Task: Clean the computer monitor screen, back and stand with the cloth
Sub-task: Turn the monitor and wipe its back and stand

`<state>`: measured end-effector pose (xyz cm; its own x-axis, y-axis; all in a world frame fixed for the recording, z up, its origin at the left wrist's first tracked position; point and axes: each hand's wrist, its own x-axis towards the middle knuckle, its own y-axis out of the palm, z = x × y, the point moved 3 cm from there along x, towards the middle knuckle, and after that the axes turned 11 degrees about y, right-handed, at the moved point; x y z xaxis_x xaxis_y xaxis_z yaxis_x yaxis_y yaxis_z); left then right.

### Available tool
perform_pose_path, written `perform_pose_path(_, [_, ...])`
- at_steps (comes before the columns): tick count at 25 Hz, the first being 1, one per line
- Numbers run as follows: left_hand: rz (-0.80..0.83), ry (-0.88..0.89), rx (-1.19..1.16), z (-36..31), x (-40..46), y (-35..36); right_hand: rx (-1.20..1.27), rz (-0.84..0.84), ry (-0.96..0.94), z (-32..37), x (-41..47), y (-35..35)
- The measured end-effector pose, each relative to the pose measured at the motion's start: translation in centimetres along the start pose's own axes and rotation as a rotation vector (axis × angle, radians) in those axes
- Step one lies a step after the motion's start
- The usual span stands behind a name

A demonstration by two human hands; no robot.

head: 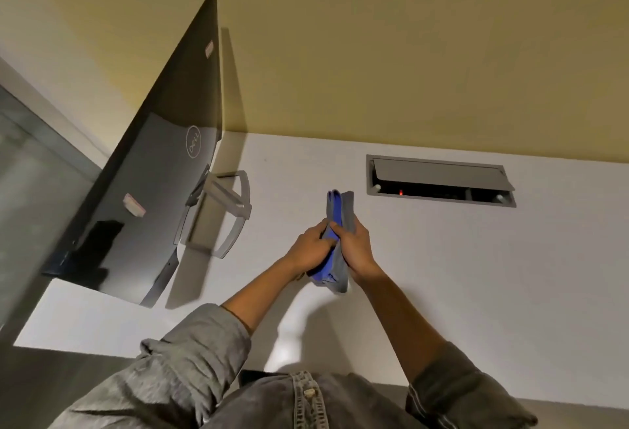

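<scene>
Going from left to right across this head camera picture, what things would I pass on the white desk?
Monitor, seen from its back → its stand → left hand → cloth held in both hands → right hand → open cable hatch in the desk.

An office: white desk with a built-in cable hatch (flap raised) and a computer monitor

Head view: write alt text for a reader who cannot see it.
Both hands, left hand and right hand, grip a folded grey and blue cloth above a white desk. To the left stands a black monitor, its back showing, on a grey stand; a cable hatch sits open in the desk behind.
</scene>
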<state>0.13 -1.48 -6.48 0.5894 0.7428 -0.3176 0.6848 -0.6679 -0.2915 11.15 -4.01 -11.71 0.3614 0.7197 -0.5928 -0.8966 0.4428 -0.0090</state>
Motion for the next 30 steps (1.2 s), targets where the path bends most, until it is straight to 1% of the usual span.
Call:
perform_pose_path(1, [0.049,-0.014,0.007,-0.2,-0.1,0.3,-0.057,-0.051,-0.021,-0.2,0.0,-0.6])
perform_pose_path(3, [0.082,-0.004,0.004,-0.5,-0.1,1.2,-0.139,-0.128,-0.076,-0.2,-0.5,-1.5])
perform_pose_path(5, [0.066,-0.01,-0.119,-0.9,-0.3,1.9,-0.159,-0.175,-0.123,0.0,-1.0,-2.3])
perform_pose_path(7, [0.06,-0.075,-0.308,-0.7,0.0,2.4,-0.152,-0.186,-0.163,-0.1,-1.1,-3.2])
perform_pose_path(8, [0.054,-0.104,-0.348,-0.4,0.2,2.4,-0.193,-0.199,-0.189,-0.1,-1.2,-3.8])
perform_pose_path(9, [0.054,-0.124,-0.324,0.0,0.3,2.4,-0.274,-0.233,-0.226,0.0,-1.1,-4.5])
perform_pose_path(10, [0.06,-0.12,-0.218,0.6,0.4,2.1,-0.381,-0.276,-0.27,0.0,-0.9,-5.3])
perform_pose_path(12, [0.088,-0.06,0.179,2.2,0.5,1.1,-0.621,-0.366,-0.339,0.0,-0.2,-6.8])
perform_pose_path(13, [0.104,-0.02,0.339,3.0,0.3,0.7,-0.739,-0.397,-0.342,-0.2,0.2,-7.6])
perform_pose_path(14, [0.124,0.013,0.444,3.8,0.2,0.5,-0.839,-0.404,-0.308,-0.9,0.7,-8.2])
perform_pose_path(15, [0.144,0.035,0.539,4.7,-0.1,0.3,-0.944,-0.379,-0.246,-1.7,1.0,-8.7])
perform_pose_path(17, [0.184,0.08,0.759,6.5,-0.2,0.0,-1.221,-0.25,-0.104,-4.2,1.4,-9.1])
perform_pose_path(18, [0.213,0.073,0.85,7.5,-0.4,0.0,-1.323,-0.198,-0.052,-5.3,1.4,-9.3])
perform_pose_path(19, [0.253,0.039,0.905,8.4,-0.7,-0.2,-1.358,-0.174,-0.025,-5.9,1.2,-9.4])
perform_pose_path(21, [0.328,-0.035,0.92,9.9,-1.3,-0.5,-1.361,-0.2,-0.039,-5.8,1.1,-9.4])
perform_pose_path(23, [0.366,-0.034,0.908,10.7,-2.0,-0.9,-1.348,-0.249,-0.091,-5.4,0.7,-9.1])
perform_pose_path(27, [0.314,0.061,0.913,10.0,-2.7,-1.6,-1.285,-0.207,-0.057,-5.3,0.5,-9.0])
perform_pose_path(28, [0.292,0.089,0.916,9.4,-2.8,-1.8,-1.284,-0.221,-0.086,-4.8,0.5,-8.9])
perform_pose_path(30, [0.233,0.167,0.954,7.8,-2.9,-2.4,-1.239,-0.279,-0.206,-2.7,0.2,-8.2])
